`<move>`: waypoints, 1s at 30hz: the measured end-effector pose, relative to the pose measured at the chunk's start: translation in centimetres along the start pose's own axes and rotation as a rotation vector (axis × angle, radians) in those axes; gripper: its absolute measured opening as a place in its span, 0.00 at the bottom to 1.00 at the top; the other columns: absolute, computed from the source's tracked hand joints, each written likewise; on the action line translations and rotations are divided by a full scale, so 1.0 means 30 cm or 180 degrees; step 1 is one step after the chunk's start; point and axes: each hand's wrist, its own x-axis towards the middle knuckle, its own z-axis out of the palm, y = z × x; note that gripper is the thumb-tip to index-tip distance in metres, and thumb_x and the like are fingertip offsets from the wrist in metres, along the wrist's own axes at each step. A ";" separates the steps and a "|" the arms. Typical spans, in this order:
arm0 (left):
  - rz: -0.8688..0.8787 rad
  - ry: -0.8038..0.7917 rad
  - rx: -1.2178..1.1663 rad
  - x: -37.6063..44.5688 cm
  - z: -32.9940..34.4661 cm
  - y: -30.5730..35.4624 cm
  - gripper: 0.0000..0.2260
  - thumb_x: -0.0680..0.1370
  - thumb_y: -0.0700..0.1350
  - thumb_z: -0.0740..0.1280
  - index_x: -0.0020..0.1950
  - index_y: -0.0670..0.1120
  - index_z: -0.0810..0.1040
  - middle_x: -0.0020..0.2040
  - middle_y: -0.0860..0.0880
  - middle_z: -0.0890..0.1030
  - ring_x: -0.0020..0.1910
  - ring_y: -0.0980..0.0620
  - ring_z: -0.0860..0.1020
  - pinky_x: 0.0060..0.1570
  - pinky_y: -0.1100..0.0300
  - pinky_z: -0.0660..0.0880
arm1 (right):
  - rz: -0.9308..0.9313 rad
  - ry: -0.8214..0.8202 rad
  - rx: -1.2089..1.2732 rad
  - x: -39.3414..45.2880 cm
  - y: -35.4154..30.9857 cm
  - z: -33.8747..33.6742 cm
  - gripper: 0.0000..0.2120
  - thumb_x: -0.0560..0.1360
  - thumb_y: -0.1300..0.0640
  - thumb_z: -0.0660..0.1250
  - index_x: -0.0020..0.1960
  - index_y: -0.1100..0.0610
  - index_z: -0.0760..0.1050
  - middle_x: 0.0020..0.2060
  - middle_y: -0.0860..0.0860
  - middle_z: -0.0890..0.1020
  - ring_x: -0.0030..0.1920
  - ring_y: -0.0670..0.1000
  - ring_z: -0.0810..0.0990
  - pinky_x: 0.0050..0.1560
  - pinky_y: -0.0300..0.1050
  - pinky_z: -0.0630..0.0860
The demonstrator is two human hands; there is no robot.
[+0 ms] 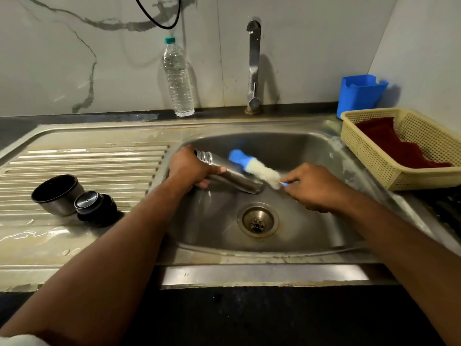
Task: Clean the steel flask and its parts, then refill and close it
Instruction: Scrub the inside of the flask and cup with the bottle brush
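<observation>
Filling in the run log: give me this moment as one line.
stage: scrubbing outside | left hand: holds steel flask over sink | right hand: bottle brush | cup, stopper: on drainboard

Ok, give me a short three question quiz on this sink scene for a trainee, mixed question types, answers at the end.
1. True or false: the left hand grips the steel flask over the sink.
2. Multiple choice: the right hand holds the bottle brush by A) its blue tip, B) its thin handle, C) its white bristles.
3. Fill in: the cup lid and the stopper sit on the ______, to the left of the basin.

Key: 1 true; 2 B; 3 draining board.
</observation>
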 end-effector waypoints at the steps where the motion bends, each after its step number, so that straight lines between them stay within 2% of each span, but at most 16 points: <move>1: -0.0002 -0.0020 -0.0036 0.002 0.001 -0.002 0.25 0.65 0.47 0.87 0.56 0.49 0.80 0.44 0.45 0.87 0.36 0.45 0.88 0.45 0.44 0.86 | -0.0165 -0.0054 0.0351 -0.005 -0.015 0.003 0.11 0.80 0.59 0.65 0.50 0.50 0.86 0.26 0.49 0.80 0.21 0.46 0.74 0.21 0.37 0.67; 3: -0.0014 -0.0059 -0.0102 0.002 0.001 -0.004 0.27 0.64 0.46 0.87 0.60 0.48 0.81 0.46 0.45 0.87 0.37 0.43 0.88 0.45 0.43 0.86 | -0.0244 -0.0193 0.0932 -0.013 -0.045 0.006 0.11 0.82 0.57 0.64 0.54 0.47 0.85 0.29 0.52 0.78 0.21 0.45 0.70 0.20 0.37 0.64; 4: -0.0042 -0.0061 -0.0122 0.002 0.000 -0.004 0.28 0.63 0.46 0.87 0.60 0.47 0.82 0.46 0.45 0.87 0.37 0.43 0.88 0.45 0.42 0.86 | -0.0112 -0.0199 0.0931 -0.005 -0.043 0.006 0.11 0.82 0.57 0.64 0.54 0.48 0.85 0.30 0.54 0.78 0.22 0.46 0.70 0.21 0.37 0.64; 5: -0.0082 -0.0036 -0.0129 0.000 -0.002 0.000 0.29 0.63 0.46 0.88 0.60 0.47 0.81 0.46 0.44 0.86 0.38 0.43 0.88 0.44 0.42 0.86 | 0.0068 -0.0145 0.0701 0.006 -0.029 0.004 0.10 0.82 0.56 0.65 0.53 0.52 0.86 0.31 0.54 0.78 0.24 0.48 0.72 0.24 0.38 0.65; 7: -0.0087 0.0048 -0.0092 -0.007 -0.002 0.007 0.28 0.62 0.46 0.88 0.57 0.47 0.79 0.45 0.45 0.84 0.38 0.43 0.87 0.42 0.42 0.86 | 0.0445 -0.0024 -0.0282 0.020 0.010 -0.003 0.09 0.79 0.56 0.67 0.51 0.58 0.85 0.32 0.53 0.80 0.30 0.51 0.77 0.31 0.40 0.70; 9: -0.0002 0.0076 -0.0058 -0.014 -0.001 0.015 0.29 0.63 0.45 0.87 0.58 0.48 0.78 0.45 0.47 0.82 0.39 0.45 0.86 0.41 0.43 0.86 | 0.0607 -0.0009 -0.0757 0.012 0.034 -0.006 0.10 0.78 0.56 0.68 0.51 0.60 0.84 0.34 0.53 0.80 0.33 0.51 0.79 0.34 0.41 0.72; 11: 0.0029 0.0078 -0.0085 -0.018 0.001 0.017 0.30 0.64 0.45 0.87 0.61 0.47 0.78 0.46 0.47 0.81 0.40 0.46 0.85 0.42 0.43 0.86 | 0.0352 -0.0029 -0.0353 0.005 0.019 -0.004 0.10 0.79 0.57 0.66 0.50 0.58 0.86 0.32 0.52 0.81 0.31 0.49 0.77 0.31 0.40 0.70; 14: 0.0007 0.0088 -0.0209 -0.015 0.005 0.013 0.33 0.64 0.44 0.87 0.66 0.48 0.77 0.52 0.46 0.82 0.43 0.46 0.86 0.43 0.44 0.86 | -0.0030 -0.0151 0.0954 -0.012 -0.030 0.014 0.12 0.82 0.58 0.63 0.52 0.52 0.86 0.27 0.52 0.76 0.23 0.47 0.69 0.24 0.37 0.64; 15: 0.0005 0.0098 -0.0212 -0.013 0.007 0.013 0.34 0.64 0.44 0.87 0.67 0.48 0.77 0.53 0.46 0.82 0.44 0.46 0.86 0.43 0.44 0.86 | -0.0031 -0.0149 0.1090 -0.011 -0.036 0.016 0.12 0.82 0.58 0.63 0.52 0.52 0.86 0.27 0.53 0.75 0.22 0.47 0.67 0.23 0.37 0.63; 18: -0.0043 0.0172 -0.0232 -0.014 0.005 0.017 0.31 0.64 0.44 0.87 0.63 0.47 0.78 0.49 0.47 0.81 0.41 0.47 0.85 0.42 0.45 0.87 | 0.0349 -0.0001 0.0382 0.024 0.004 0.018 0.11 0.80 0.58 0.65 0.47 0.61 0.84 0.28 0.53 0.76 0.25 0.49 0.69 0.26 0.38 0.64; 20: -0.0020 0.0252 -0.0283 -0.011 0.002 0.018 0.30 0.62 0.43 0.88 0.60 0.47 0.79 0.47 0.48 0.81 0.41 0.48 0.84 0.41 0.44 0.86 | 0.0617 -0.0010 -0.0464 0.032 0.037 0.008 0.09 0.77 0.57 0.67 0.48 0.60 0.84 0.36 0.54 0.81 0.32 0.51 0.76 0.34 0.41 0.70; 22: -0.0009 0.0288 -0.0263 -0.008 0.000 0.017 0.30 0.62 0.42 0.88 0.59 0.47 0.79 0.48 0.47 0.81 0.42 0.47 0.84 0.41 0.43 0.86 | 0.0599 0.0003 -0.0741 0.034 0.051 0.012 0.09 0.77 0.56 0.68 0.50 0.58 0.85 0.40 0.54 0.83 0.38 0.52 0.79 0.38 0.42 0.73; 24: -0.0035 0.0265 -0.0201 -0.008 0.000 0.014 0.31 0.63 0.42 0.88 0.61 0.47 0.78 0.49 0.47 0.80 0.42 0.46 0.84 0.42 0.43 0.86 | 0.0272 -0.0009 -0.0093 0.021 0.026 0.015 0.11 0.81 0.54 0.67 0.47 0.58 0.85 0.34 0.51 0.82 0.33 0.50 0.77 0.34 0.41 0.71; 27: 0.0043 0.0181 -0.0270 -0.009 0.006 0.010 0.33 0.64 0.41 0.87 0.64 0.49 0.77 0.53 0.46 0.83 0.42 0.48 0.85 0.44 0.43 0.86 | 0.0003 -0.0220 0.1229 0.004 -0.014 0.016 0.13 0.85 0.54 0.63 0.52 0.55 0.86 0.26 0.52 0.74 0.24 0.47 0.67 0.26 0.40 0.63; 28: 0.0059 0.0176 -0.0250 -0.012 0.009 0.011 0.32 0.64 0.41 0.87 0.65 0.48 0.77 0.52 0.47 0.82 0.43 0.48 0.84 0.44 0.43 0.86 | 0.0074 -0.0254 0.1257 0.009 -0.011 0.012 0.12 0.84 0.55 0.63 0.52 0.54 0.86 0.26 0.52 0.74 0.23 0.46 0.66 0.25 0.38 0.62; 30: -0.0008 0.0204 -0.0172 -0.018 0.010 0.014 0.32 0.64 0.41 0.87 0.63 0.47 0.77 0.49 0.47 0.81 0.44 0.47 0.84 0.45 0.43 0.86 | 0.0281 -0.0156 0.0446 0.024 0.017 0.002 0.11 0.82 0.55 0.65 0.50 0.56 0.86 0.30 0.52 0.79 0.25 0.48 0.71 0.26 0.39 0.66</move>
